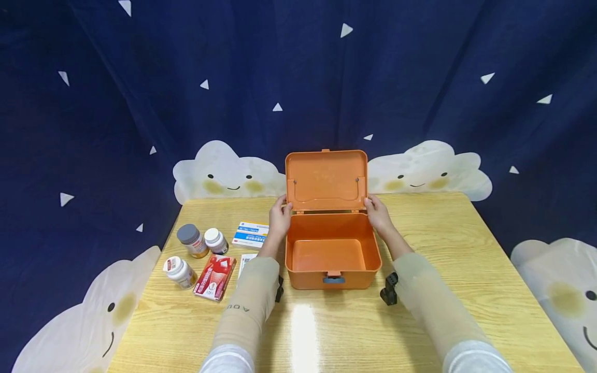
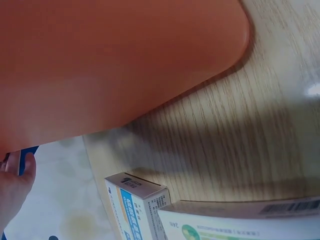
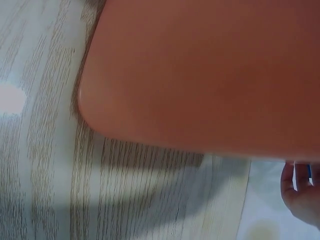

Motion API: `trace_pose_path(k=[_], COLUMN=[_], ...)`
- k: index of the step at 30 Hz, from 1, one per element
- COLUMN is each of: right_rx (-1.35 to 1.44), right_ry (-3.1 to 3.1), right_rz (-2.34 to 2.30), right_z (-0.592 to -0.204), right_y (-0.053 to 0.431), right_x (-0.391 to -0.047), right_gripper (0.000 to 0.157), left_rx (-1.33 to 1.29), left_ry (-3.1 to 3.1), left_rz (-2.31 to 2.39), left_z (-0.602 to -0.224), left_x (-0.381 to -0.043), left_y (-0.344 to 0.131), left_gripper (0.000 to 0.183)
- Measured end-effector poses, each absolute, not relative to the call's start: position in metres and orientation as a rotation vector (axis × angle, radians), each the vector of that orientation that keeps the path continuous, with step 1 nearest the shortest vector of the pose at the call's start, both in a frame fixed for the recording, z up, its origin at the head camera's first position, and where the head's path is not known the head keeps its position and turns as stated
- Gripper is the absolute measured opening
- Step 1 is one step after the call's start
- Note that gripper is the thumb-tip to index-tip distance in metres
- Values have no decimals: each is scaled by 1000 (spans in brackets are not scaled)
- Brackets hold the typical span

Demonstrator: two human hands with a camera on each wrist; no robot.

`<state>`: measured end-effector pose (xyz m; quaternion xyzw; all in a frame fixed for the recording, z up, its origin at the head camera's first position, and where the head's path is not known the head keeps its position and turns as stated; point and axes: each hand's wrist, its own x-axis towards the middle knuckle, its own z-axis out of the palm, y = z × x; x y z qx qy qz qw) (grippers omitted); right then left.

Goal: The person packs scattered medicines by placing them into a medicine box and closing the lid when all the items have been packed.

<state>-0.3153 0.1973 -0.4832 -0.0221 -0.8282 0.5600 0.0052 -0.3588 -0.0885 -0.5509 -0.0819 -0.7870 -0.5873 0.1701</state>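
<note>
An orange storage box (image 1: 333,280) stands at the middle of the table, its lid (image 1: 326,176) raised upright at the back. No contents show inside its bare interior. My left hand (image 1: 280,220) holds the lid's lower left edge, thumb on the inner face. At the lower right edge, my right hand (image 1: 379,215) grips the lid in the same way. In the left wrist view the box's side wall (image 2: 125,60) fills the upper part, with the hand at the far left. The right wrist view shows the other side wall (image 3: 210,75), and fingers at the right border.
Left of the box lie a blue-and-white medicine box (image 1: 251,235), a red medicine box (image 1: 215,277) and a white carton (image 2: 240,220) partly behind the left arm. Three pill bottles stand further left: grey-capped (image 1: 192,240), small white-capped (image 1: 216,241) and larger white (image 1: 180,272). A dark-blue curtain hangs behind.
</note>
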Motion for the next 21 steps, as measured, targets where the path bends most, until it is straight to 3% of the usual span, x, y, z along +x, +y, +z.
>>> trace_pose_path(k=[4, 7, 9, 11, 17, 21], right_rx=[-65, -64, -65, -58, -78, -109], right_ry=[-2645, -2681, -2696, -2709, -2747, -2774], right_rz=[1721, 1697, 1688, 1680, 1676, 1713], right_z=[-484, -485, -485, -486, -485, -486], right_y=[198, 199, 199, 199, 198, 199], right_x=[-315, -316, -316, -317, -317, -315], right_gripper=[47, 49, 49, 49, 49, 51], left_rx=[-236, -192, -173, -142, -78, -58], left_ry=[-2247, -2292, -2306, -2323, -2391, -2418], left_rz=[-1650, -1636, -1629, -1630, -1551, -1547], left_z=[-674, -731, -747, -739, -650, -637], left_x=[-448, -490, -502, -496, -428, -416], left_y=[-104, -111, -113, -112, -98, -98], left_gripper=[37, 39, 38, 37, 31, 43])
